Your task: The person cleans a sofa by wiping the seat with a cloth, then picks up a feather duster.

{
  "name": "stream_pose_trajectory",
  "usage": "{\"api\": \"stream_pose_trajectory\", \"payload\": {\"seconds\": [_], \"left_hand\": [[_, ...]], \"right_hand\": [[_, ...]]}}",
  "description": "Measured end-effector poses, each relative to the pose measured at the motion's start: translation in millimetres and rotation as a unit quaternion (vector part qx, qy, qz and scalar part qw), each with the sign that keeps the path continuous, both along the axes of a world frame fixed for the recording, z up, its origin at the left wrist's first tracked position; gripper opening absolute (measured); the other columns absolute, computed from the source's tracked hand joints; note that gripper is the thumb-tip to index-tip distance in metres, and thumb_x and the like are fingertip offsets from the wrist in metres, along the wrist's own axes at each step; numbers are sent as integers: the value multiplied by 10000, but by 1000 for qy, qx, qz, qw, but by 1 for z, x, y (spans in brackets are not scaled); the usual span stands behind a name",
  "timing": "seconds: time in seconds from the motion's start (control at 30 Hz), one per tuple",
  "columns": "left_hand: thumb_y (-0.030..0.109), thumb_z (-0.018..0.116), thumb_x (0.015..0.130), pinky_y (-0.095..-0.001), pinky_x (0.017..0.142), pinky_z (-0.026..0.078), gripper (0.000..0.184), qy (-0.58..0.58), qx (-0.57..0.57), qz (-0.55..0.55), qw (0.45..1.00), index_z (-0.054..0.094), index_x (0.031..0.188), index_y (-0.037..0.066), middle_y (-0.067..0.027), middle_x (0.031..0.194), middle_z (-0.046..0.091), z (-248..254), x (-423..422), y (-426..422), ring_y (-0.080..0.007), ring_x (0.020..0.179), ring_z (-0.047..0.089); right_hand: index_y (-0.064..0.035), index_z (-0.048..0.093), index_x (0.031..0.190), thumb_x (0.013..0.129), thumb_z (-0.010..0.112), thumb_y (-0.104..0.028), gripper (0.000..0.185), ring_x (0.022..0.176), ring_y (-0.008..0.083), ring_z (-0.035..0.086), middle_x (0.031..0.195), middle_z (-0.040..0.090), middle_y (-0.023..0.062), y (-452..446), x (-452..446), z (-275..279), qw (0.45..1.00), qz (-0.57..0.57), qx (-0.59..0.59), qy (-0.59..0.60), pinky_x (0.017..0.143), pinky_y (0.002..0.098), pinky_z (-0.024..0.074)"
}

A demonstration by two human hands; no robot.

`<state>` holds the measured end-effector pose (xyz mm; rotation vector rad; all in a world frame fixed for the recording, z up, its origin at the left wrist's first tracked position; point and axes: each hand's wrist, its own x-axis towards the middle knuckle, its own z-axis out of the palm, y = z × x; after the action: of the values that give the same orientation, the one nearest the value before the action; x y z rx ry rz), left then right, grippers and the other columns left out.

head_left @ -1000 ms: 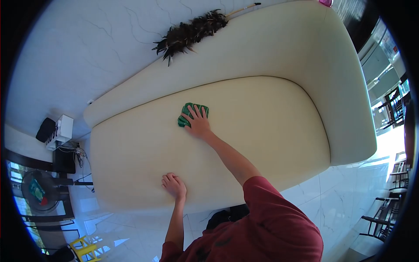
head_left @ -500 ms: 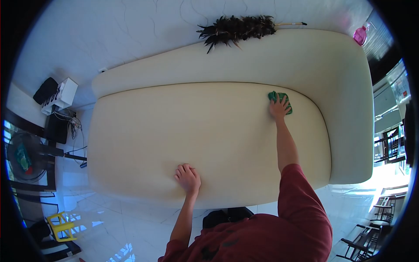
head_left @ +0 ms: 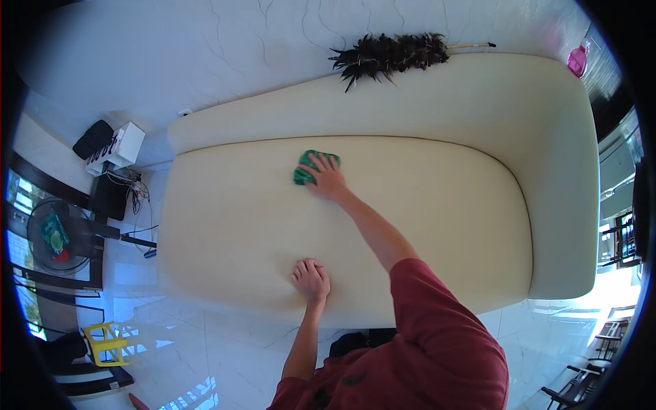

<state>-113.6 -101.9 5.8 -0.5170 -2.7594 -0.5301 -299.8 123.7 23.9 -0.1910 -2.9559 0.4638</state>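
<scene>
Green cloth (head_left: 301, 177) on cream sofa (head_left: 232, 219) under spread right grip (head_left: 328, 180), left grip (head_left: 312, 279) clenched, tiled floor (head_left: 249, 362) below

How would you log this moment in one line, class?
right hand: spread on green cloth; left hand: resting on sofa seat; feather duster: along backrest top

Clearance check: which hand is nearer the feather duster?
Right. The right hand, on the green cloth, is well back on the seat, short of the feather duster; the left hand is farther, near the seat's front.

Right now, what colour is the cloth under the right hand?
The cloth is green, seen best in the head view.
</scene>
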Motion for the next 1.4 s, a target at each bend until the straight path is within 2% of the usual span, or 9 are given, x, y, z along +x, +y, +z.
{"api": "stream_pose_trajectory", "payload": {"seconds": [0.27,0.4,0.5,0.67,0.8,1.03,1.1,1.23,1.4], "left_hand": [[172,538,816,-403,727,332,76,11,14,0,1000,495,864,133,-81,886,481,-2,-1,3,-271,847,482],[179,534,824,-402,718,334,73,7,-4,8,1000,501,864,128,-83,889,486,0,0,4,-267,846,487],[185,529,834,-401,713,335,74,16,8,1,1000,503,863,123,-82,888,488,5,0,3,-270,846,488],[166,511,856,-416,727,343,67,11,13,-12,1000,500,875,102,-95,906,491,9,1,2,-281,878,491],[178,517,850,-425,734,344,78,21,27,-26,999,503,864,103,-97,898,493,4,-2,-3,-286,868,490],[170,521,832,-423,749,345,84,45,31,-11,998,498,863,95,-100,909,489,3,-1,5,-289,888,485],[165,515,822,-421,755,342,89,42,-1,6,999,495,869,92,-101,919,488,-1,-1,4,-290,899,481],[162,503,821,-421,755,340,84,38,-4,10,999,490,867,93,-106,918,482,-7,-5,5,-296,900,478],[159,491,815,-420,759,336,80,29,-10,14,999,476,861,94,-112,914,469,-10,-3,1,-306,902,469]], "right_hand": [[-313,348,1454,905,499,-457,587,1415,368,219,1545,250,124,210,181,-23,953,-290,60,55,1131,581,140],[-313,332,1465,906,490,-453,598,1415,397,202,1559,210,140,187,218,-23,901,-427,61,30,1121,609,117],[-286,328,1472,887,516,-444,634,1409,417,204,1560,208,146,117,195,-31,918,-384,92,33,1113,624,118],[-297,346,1456,848,568,-437,663,1423,407,173,1567,179,140,-44,186,-15,998,-41,35,7,1128,614,122],[-305,329,1459,878,539,-429,630,1419,401,198,1567,180,133,-19,214,5,997,74,-10,-4,1133,603,128],[-263,369,1447,883,526,-402,603,1409,398,215,1541,242,157,161,254,-3,925,-374,11,60,1128,600,124],[-251,373,1448,869,534,-401,620,1413,403,202,1543,241,159,150,234,-24,917,-390,44,74,1125,610,114],[-335,333,1458,867,528,-455,634,1425,390,193,1564,200,125,107,225,-27,994,-90,53,33,1136,598,105],[-317,382,1432,868,548,-468,606,1415,363,229,1542,246,137,202,263,-9,989,-139,34,44,1135,579,148]]}}
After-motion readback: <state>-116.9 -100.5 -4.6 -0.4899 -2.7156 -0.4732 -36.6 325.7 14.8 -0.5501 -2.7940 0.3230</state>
